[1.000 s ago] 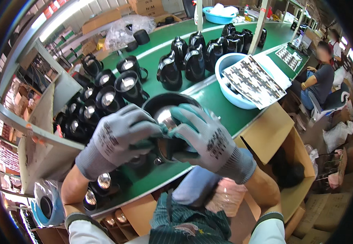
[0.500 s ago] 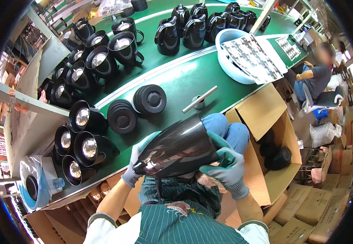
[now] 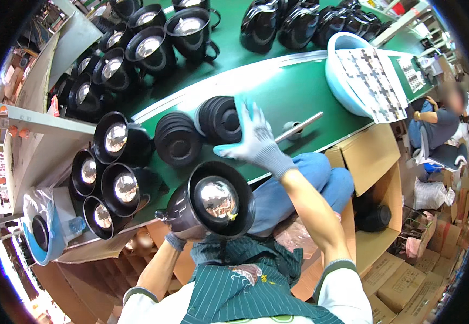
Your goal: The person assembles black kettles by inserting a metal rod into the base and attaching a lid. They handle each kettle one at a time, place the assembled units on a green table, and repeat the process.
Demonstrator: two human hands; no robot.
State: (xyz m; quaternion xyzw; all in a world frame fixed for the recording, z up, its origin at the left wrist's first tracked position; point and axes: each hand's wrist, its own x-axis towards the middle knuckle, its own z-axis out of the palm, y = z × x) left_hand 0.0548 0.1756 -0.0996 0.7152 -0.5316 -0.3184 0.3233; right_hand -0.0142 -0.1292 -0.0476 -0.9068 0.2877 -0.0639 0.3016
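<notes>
A black jug (image 3: 180,210) with a silvery reflective inside lies tilted above my lap, its wide mouth turned up and toward me. My left hand (image 3: 176,240), in a grey glove, holds it from below; the fingers are mostly hidden behind the jug. Over the green table (image 3: 294,81) my gloved right hand (image 3: 257,141) reaches with thumb and fingers spread around the right side of a stack of black round lids (image 3: 224,120). Whether it touches the lids I cannot tell. A second stack of black lids (image 3: 178,139) lies just left of it.
Several black jugs (image 3: 121,186) lie at left, others (image 3: 150,47) stand farther back. A metal T-shaped tool (image 3: 302,127) lies right of my right hand. A light blue basin (image 3: 339,81) holds patterned sheets. An open carton (image 3: 377,162) stands at right; a person (image 3: 439,127) sits beyond.
My right hand has let go of the jug and moved up to the lid stack. The jug has turned in my left hand, its mouth now facing up toward me. The view has shifted.
</notes>
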